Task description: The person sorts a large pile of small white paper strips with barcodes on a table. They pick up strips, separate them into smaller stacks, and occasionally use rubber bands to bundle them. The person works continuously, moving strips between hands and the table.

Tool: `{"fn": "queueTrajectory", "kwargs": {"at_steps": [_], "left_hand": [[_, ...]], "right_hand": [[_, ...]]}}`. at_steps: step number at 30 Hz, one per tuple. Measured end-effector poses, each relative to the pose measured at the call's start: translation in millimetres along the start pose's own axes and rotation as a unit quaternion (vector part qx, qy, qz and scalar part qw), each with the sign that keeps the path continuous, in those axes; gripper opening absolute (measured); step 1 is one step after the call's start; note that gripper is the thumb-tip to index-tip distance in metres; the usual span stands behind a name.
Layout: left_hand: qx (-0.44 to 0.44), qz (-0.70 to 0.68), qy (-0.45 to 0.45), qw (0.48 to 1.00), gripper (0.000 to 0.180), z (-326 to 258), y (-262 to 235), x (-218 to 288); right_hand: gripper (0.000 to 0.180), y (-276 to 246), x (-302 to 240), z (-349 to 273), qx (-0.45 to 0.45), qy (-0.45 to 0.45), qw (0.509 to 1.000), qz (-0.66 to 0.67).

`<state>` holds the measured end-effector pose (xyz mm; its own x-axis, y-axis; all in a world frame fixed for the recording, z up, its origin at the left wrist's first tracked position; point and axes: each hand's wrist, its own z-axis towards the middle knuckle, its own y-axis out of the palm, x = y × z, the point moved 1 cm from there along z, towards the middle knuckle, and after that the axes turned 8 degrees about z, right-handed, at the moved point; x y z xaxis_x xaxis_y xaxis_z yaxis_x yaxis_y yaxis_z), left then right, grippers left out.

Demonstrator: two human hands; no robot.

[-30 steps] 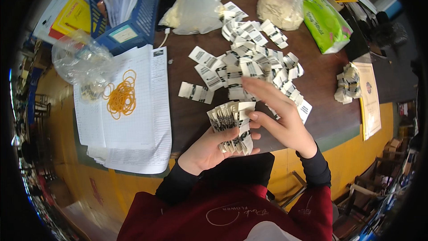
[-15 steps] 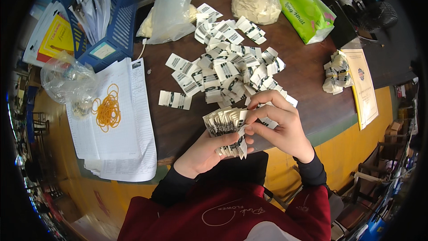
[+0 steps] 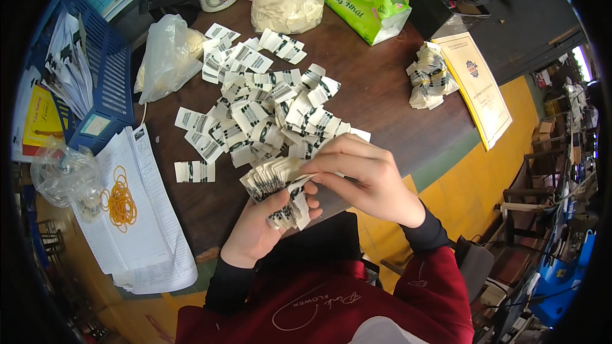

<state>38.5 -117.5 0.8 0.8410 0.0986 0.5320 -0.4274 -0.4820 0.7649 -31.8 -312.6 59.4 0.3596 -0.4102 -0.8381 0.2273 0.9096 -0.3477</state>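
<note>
A thick fanned stack of white fabric labels [image 3: 273,178] with black print sits in my left hand [image 3: 256,226], thumb across its front and fingers behind. My right hand [image 3: 370,181] pinches a label at the stack's right edge between thumb and fingertips. Just beyond both hands a loose pile of the same labels [image 3: 252,114] spreads over the brown table [image 3: 382,89]. One label pair [image 3: 195,172] lies apart at the pile's near left. The undersides of the left fingers are partly hidden by the stack.
Orange rubber bands [image 3: 121,204] lie on papers [image 3: 143,229] at left, beside a blue basket [image 3: 105,83]. Bags of labels [image 3: 287,9], a green tissue pack [image 3: 363,3] and a jug stand at the back. Bundled labels [image 3: 430,79] sit near a yellow-edged booklet [image 3: 475,83] at right.
The view has shifted, so the tabletop things appear farther left. My right hand still pinches at the stack, its wrist turned a little; a label's edge is now drawn outward from the stack.
</note>
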Motion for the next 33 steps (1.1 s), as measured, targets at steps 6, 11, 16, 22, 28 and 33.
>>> {"fn": "queueTrajectory", "kwargs": {"at_steps": [6,11,16,22,28,33], "left_hand": [[0.053,0.017,0.06,0.997,0.051,11,6,-6],[-0.023,0.025,0.05,0.998,0.052,16,4,-5],[-0.056,0.015,0.008,0.998,0.065,14,4,-5],[-0.055,0.035,0.016,0.998,0.054,15,3,-5],[-0.059,0.096,-0.01,0.994,0.053,12,2,-8],[-0.139,0.192,-0.127,0.963,0.026,5,0,-9]], "right_hand": [[0.02,-23,-32,-14,-0.022,0.016,0.999,0.025],[0.01,-29,-31,-9,-0.031,-0.036,0.974,0.221],[0.018,-9,-14,9,-0.041,0.068,0.997,0.017],[0.029,1,0,17,-0.061,0.057,0.996,-0.045],[0.086,7,10,17,-0.127,0.071,0.983,0.109],[0.085,23,6,11,-0.22,0.067,0.967,0.107]]}}
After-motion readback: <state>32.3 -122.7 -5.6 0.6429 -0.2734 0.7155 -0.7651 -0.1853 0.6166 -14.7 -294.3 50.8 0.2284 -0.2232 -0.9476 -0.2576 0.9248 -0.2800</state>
